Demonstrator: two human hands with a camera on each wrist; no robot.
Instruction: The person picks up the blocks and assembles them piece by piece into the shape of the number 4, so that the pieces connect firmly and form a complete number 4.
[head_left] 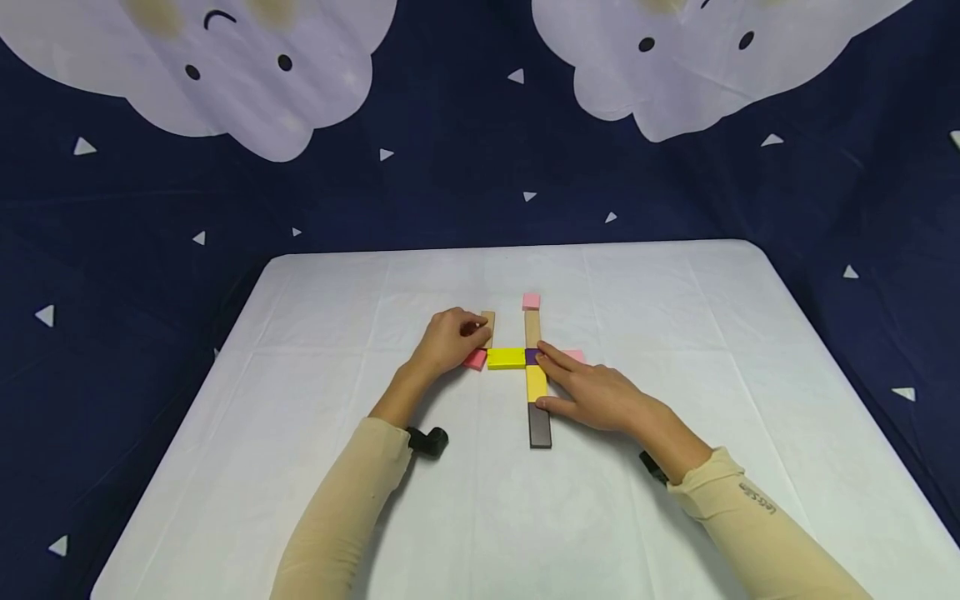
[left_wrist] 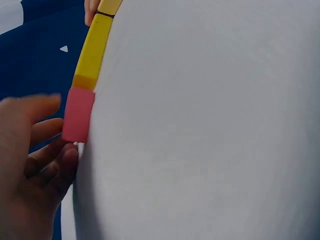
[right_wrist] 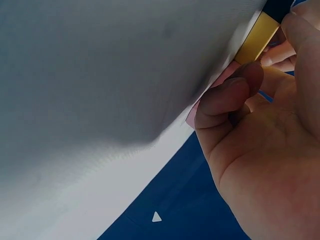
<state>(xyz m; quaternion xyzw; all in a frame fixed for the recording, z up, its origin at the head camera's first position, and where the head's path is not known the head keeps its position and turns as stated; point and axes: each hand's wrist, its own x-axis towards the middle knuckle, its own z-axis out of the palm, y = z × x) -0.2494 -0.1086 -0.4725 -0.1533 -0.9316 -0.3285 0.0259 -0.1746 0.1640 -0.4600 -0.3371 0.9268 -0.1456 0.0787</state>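
Colored blocks lie joined in a cross-like row. My left hand pinches the near part of a tan wooden block with bent fingers. Just below it is a red block, which hides the wooden block in the left wrist view. A bright yellow block links the red one to a purple block. My right hand lays extended fingers against the purple block's right side, its thumb touching the golden-yellow block beneath. A dark grey block continues that column downward.
Above the purple block stand another tan block and a pink block. A second pink block sits partly behind the right fingers. White cloth covers the table; a dark blue backdrop hangs beyond its far edge.
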